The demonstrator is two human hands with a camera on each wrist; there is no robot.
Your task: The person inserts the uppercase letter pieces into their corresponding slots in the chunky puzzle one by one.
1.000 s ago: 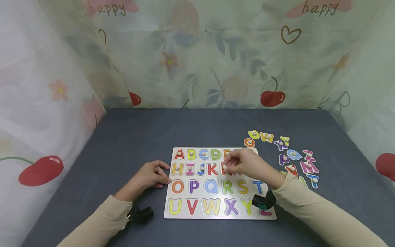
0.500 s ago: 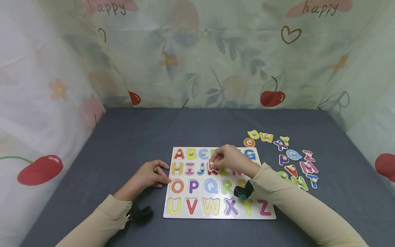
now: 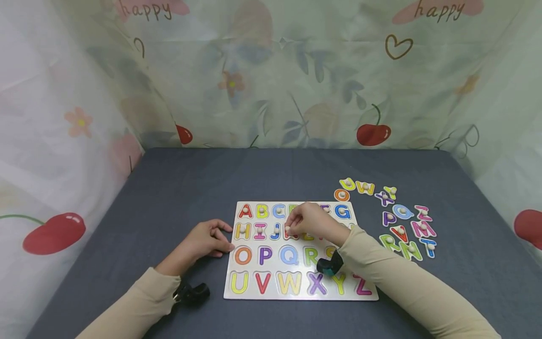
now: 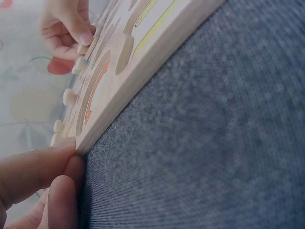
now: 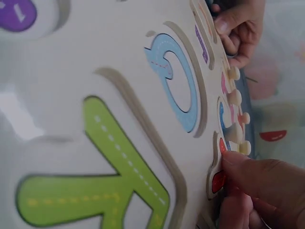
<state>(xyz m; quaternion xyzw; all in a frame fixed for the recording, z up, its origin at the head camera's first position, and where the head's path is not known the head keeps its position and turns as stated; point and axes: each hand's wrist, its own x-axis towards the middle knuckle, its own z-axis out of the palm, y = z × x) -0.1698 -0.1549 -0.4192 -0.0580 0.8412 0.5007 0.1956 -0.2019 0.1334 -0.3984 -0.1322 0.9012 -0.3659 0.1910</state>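
A white wooden alphabet puzzle board (image 3: 276, 264) lies on the dark cloth, its top row filled with knobbed letter pieces. My right hand (image 3: 315, 221) pinches the small knob of the red K piece (image 5: 218, 182) between thumb and fingertips, over the K recess in the second row. The right wrist view shows the K right at the board's surface. At the board's left edge, my left hand (image 3: 208, 240) grips the rim, thumb on the border (image 4: 69, 144) and a finger against the side. My right hand and sleeve cover parts of the second and third rows.
Loose knobbed letters lie right of and behind the board, among them an orange O (image 3: 341, 195), a yellow W (image 3: 365, 188), a purple P (image 3: 388, 219), a pink M (image 3: 423, 230) and a blue T (image 3: 429, 247). A patterned curtain (image 3: 271, 94) surrounds the table.
My right hand has moved left from the L recess to the K recess, then lowered slightly onto the red K. The yellow L now shows in its place. My left hand has stayed put.
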